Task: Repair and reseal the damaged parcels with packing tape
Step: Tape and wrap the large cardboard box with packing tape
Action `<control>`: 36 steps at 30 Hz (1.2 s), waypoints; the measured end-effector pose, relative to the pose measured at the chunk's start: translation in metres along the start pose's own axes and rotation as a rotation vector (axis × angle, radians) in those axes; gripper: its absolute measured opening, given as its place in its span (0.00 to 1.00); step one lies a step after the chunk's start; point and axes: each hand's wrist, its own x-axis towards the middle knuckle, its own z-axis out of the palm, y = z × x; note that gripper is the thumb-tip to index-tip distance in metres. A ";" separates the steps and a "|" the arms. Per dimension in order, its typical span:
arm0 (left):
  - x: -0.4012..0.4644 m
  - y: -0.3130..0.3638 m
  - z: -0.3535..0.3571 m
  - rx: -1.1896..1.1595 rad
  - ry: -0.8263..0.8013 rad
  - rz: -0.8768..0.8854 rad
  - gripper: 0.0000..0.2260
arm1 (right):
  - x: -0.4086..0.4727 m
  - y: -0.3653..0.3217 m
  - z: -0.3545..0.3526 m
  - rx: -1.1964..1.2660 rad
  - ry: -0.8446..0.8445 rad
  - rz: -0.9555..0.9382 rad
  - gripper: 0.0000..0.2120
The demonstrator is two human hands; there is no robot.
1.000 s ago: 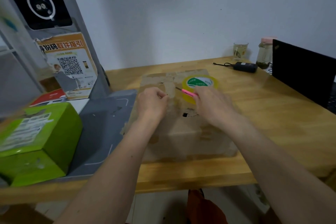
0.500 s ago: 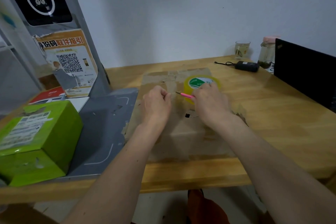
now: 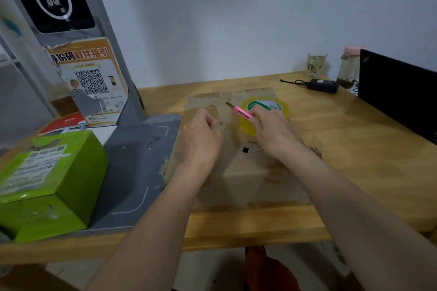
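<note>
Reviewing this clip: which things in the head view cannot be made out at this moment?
- Left hand: whether its curled fingers pinch tape; the back of the hand hides them.
- Tape roll: near side covered by the right hand.
- Green parcel: label print too small.
- Black screen: cut by the right edge.

A single head-worn, wide-angle view looked forward and down from above the near edge of the wooden table point(image 3: 354, 149), facing the pale wall behind it. It sat close to the work: both forearms ran up from the bottom of the frame to the left hand point(image 3: 201, 139) and right hand point(image 3: 274, 132) over the cardboard parcel point(image 3: 248, 172) at centre. The wide lens bent the grey kiosk post point(image 3: 111, 54) at left and caught the black laptop screen point(image 3: 397, 92) at right. No second view overlapped it.
</note>
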 end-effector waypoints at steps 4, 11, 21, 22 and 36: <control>0.002 -0.011 -0.025 -0.043 0.059 -0.062 0.06 | 0.003 -0.001 0.003 -0.028 0.001 0.017 0.11; -0.016 -0.014 -0.053 -0.334 0.110 0.012 0.08 | 0.003 -0.029 0.013 -0.040 0.116 -0.118 0.14; -0.036 -0.024 -0.078 -0.608 -0.007 0.072 0.07 | 0.053 -0.064 0.047 -0.111 -0.181 -0.305 0.08; -0.036 -0.027 -0.080 -0.629 -0.042 0.081 0.07 | 0.052 -0.066 0.043 -0.024 -0.171 -0.298 0.10; -0.029 -0.014 -0.079 -0.791 -0.338 0.278 0.10 | -0.039 -0.043 -0.017 1.480 -0.799 0.072 0.16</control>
